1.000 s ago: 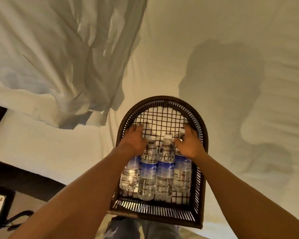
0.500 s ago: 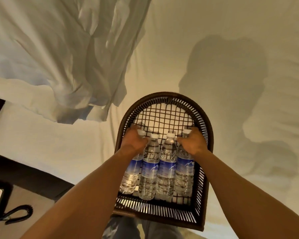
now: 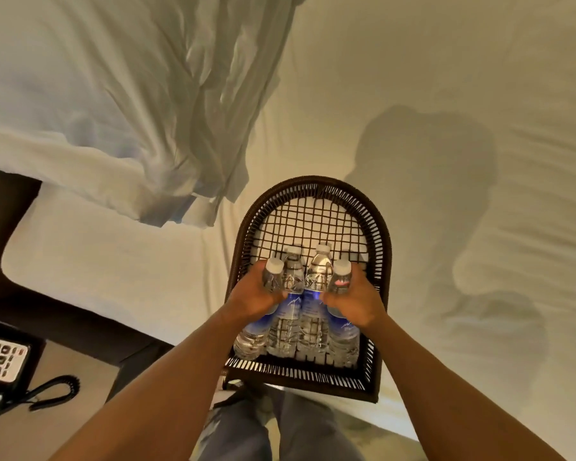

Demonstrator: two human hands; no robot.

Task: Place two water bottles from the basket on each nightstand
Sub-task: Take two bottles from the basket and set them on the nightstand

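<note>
Four water bottles sit in the one basket (image 3: pixel 378 247) at lower centre: my left hand (image 3: pixel 256 296) clasps the leftmost bottle (image 3: pixel 258 322), my right hand (image 3: pixel 356 302) the rightmost bottle (image 3: pixel 343 322).

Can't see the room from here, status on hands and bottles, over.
Left hand gripping outer left bottle, right hand gripping outer right bottle. Four bottles in basket on bed. Nothing in the way.

The single head-worn camera looks steeply down and forward, close over the basket (image 3: pixel 313 201) on the bed (image 3: pixel 413 78).
</note>
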